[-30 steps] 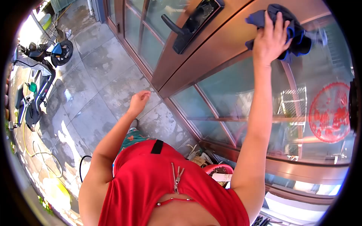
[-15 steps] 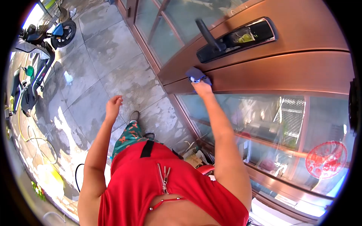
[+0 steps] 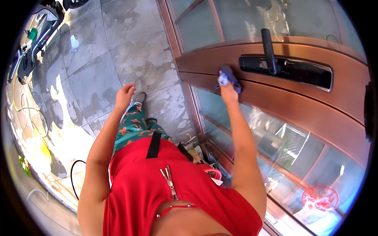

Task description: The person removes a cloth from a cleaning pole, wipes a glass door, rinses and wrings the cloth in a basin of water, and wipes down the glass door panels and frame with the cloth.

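My right hand [image 3: 229,93] is closed round a dark blue cloth [image 3: 231,75], pressing it against the brown door [image 3: 201,64] near its outer edge. Bunched in the fingers, the cloth shows a pale patch. Just to the right of it sits a black lock plate [image 3: 303,72] with a long lever handle [image 3: 268,51], which the hand does not touch. My left hand [image 3: 125,95] hangs in the air over the paving, its fingers loosely curled and, as far as I can see, holding nothing.
Glass panes [image 3: 260,124] fill the door below and above the brown panel. A scooter [image 3: 41,37] stands at the upper left, with a yellow hose [image 3: 33,118] on the ground. Assorted items [image 3: 195,153] lie by the door's foot. Wet patches mark the grey tiles [image 3: 90,78].
The view has turned, so the door handle appears farther right. My right hand and cloth have shifted along the door panel. My left hand stays raised and loosely curled.
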Tool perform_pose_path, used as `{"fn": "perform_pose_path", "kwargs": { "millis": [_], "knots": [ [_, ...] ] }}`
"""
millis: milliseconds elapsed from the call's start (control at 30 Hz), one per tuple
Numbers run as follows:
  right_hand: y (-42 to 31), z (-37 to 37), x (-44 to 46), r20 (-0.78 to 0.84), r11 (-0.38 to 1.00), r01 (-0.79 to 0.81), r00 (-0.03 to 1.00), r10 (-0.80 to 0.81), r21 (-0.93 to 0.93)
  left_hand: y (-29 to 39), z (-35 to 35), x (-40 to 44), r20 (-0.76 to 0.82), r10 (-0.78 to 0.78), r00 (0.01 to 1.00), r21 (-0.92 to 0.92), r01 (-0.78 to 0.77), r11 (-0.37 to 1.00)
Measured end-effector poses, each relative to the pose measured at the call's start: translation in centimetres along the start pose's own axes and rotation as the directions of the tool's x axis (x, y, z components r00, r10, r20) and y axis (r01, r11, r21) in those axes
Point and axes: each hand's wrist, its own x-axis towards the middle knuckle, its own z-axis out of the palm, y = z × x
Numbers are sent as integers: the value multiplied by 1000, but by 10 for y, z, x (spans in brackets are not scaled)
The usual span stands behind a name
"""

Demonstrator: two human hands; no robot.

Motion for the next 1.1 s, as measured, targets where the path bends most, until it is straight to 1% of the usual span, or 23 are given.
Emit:
{"fn": "perform_pose_path", "kwargs": {
  "millis": [33,133,167,233,267,300,367,400,467,500,567,600,633,667,700,733,767,833,933,967,1000,1033,1100],
  "knots": [
    [-9,10,28,235,964,-26,971,-38,266,-6,-2,1,5,10,1000,8,-10,1000],
    [-17,11,70,154,918,27,983,-96,396,-8,-14,-6,-49,-44,998,107,50,993],
    [-15,11,82,155,930,-14,987,-47,366,-17,-18,-5,-65,-57,996,93,63,994],
    [1,-30,101,156,949,-93,987,47,301,-41,-27,1,-98,-87,991,60,93,994],
    [9,-48,105,6,947,-129,991,133,293,-51,-31,4,-99,-122,988,39,126,991],
    [15,-62,110,-146,941,-166,965,216,295,-59,-32,6,-101,-136,986,26,139,990],
    [13,-71,127,-262,940,-195,927,270,282,-75,-33,13,-99,-158,982,3,159,987],
    [6,-53,143,-296,955,-200,919,260,218,-80,-33,16,-103,-166,981,13,168,986],
    [-21,-6,177,-224,996,-79,971,86,38,-85,-30,22,-109,-182,977,29,187,982],
    [-37,21,191,-179,999,-8,984,-1,-51,-89,-27,22,-111,-192,975,4,194,981],
    [-84,84,220,-70,997,7,997,-13,-80,-103,-21,24,-117,-193,974,-39,189,981],
    [-106,114,229,33,986,64,998,-60,-154,-118,-19,24,-121,-198,973,-28,196,980],
    [-124,150,234,128,980,161,981,-146,-118,-127,-18,21,-129,-212,969,-49,208,977],
    [-143,181,229,213,972,211,959,-186,-103,-132,-17,20,-124,-221,967,-69,214,974],
    [-152,189,213,262,916,338,924,-279,-217,-144,-15,19,-146,-258,955,-97,246,964],
    [-155,203,205,298,963,271,920,-256,-11,-158,-14,15,-172,-296,940,-131,276,952],
    [-148,187,188,274,961,276,923,-270,17,-169,-13,8,-196,-342,919,-166,313,935],
    [-132,160,158,200,970,243,952,-231,-34,-179,-8,-7,-181,-394,901,-220,353,909],
    [-82,89,148,26,999,-5,1000,4,54,-176,8,-20,-173,-402,899,-268,350,898],
    [-59,44,149,-85,993,-74,993,82,94,-172,12,-24,-165,-394,904,-270,343,900],
    [-37,-2,149,-203,985,-128,968,149,116,-172,17,-26,-146,-342,928,-300,287,910],
    [-18,-42,150,-314,971,-216,919,237,100,-170,21,-26,-133,-321,938,-365,255,895],
    [17,-110,139,-498,945,-289,803,328,155,-147,21,-25,-140,-266,954,-284,218,934]
  ]
}}
